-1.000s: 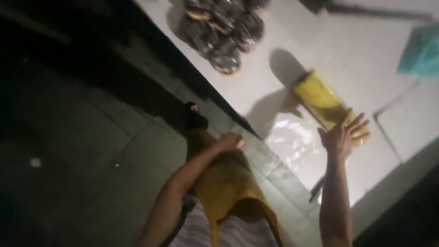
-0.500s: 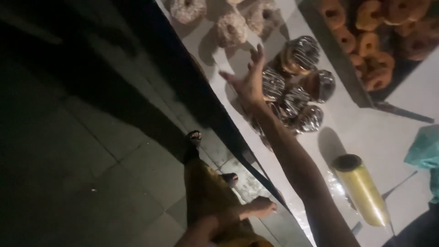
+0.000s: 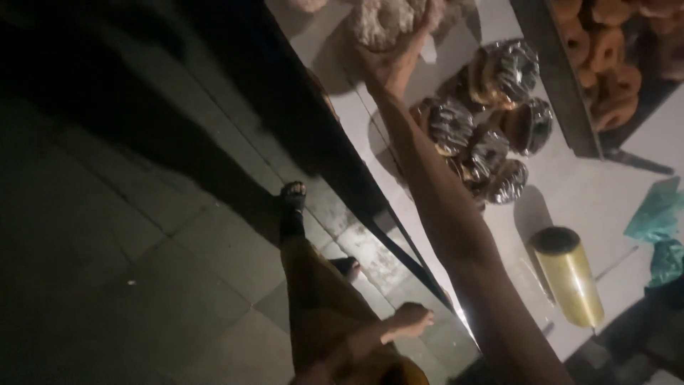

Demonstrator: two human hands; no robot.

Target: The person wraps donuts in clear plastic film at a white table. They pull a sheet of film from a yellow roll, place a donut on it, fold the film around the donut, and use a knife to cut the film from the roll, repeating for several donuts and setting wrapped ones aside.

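Your right hand (image 3: 399,53) is stretched far up the tabletop (image 3: 570,192), right at a pale, sugar-dusted doughnut (image 3: 381,25) near the top edge of view. The hand lies against the doughnut's lower side, but the light is dim and the fingers run out of frame, so I cannot tell whether they are closed on it or spread. Your right forearm runs in a long diagonal from the bottom of the picture up to that doughnut.

Just beside the arm, to its right, sits a cluster of wrapped doughnuts (image 3: 491,128), shiny film over dark rings, bunched close and touching one another. Beyond them, at the upper right, a dark tray (image 3: 563,93) holds plain brown doughnuts (image 3: 605,64) packed together.

Lower on the tabletop, well apart from the hand, a roll of yellow film (image 3: 570,274) lies on its side, and a teal cloth (image 3: 659,221) sits near it at the right edge.

Your left hand (image 3: 410,317) hangs low near your body, off the tabletop, fingers curled loosely together and holding nothing that I can see. Below it are your yellow garment (image 3: 320,306) and a sandalled foot (image 3: 292,196) on the tiled floor (image 3: 142,271).
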